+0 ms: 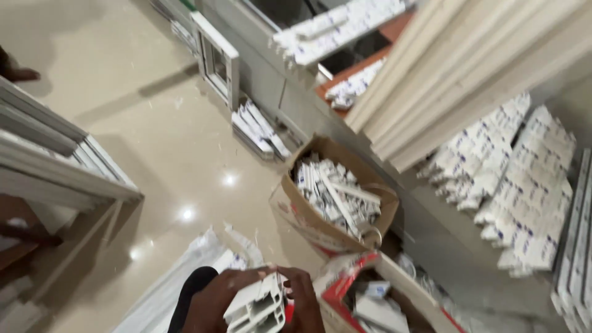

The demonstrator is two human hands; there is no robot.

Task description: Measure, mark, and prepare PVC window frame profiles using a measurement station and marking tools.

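Note:
My left hand (206, 302), in a dark sleeve, grips a short white hollow plastic profile piece (256, 308) from the left at the bottom edge of the view. The fingers of my right hand (303, 301) close on the same piece from the right. The piece's open end with its inner chambers faces the camera. The picture is blurred and both hands are partly cut off by the frame edge.
An open cardboard box (293, 209) full of white profile offcuts stands ahead, with a red-and-white box (364, 265) nearer. Long cream profiles (468, 68) lean at the upper right over film-wrapped profiles (524, 185). White window frames (55, 166) stand left, another frame (216, 55) behind. A person's foot (15, 71) shows far left.

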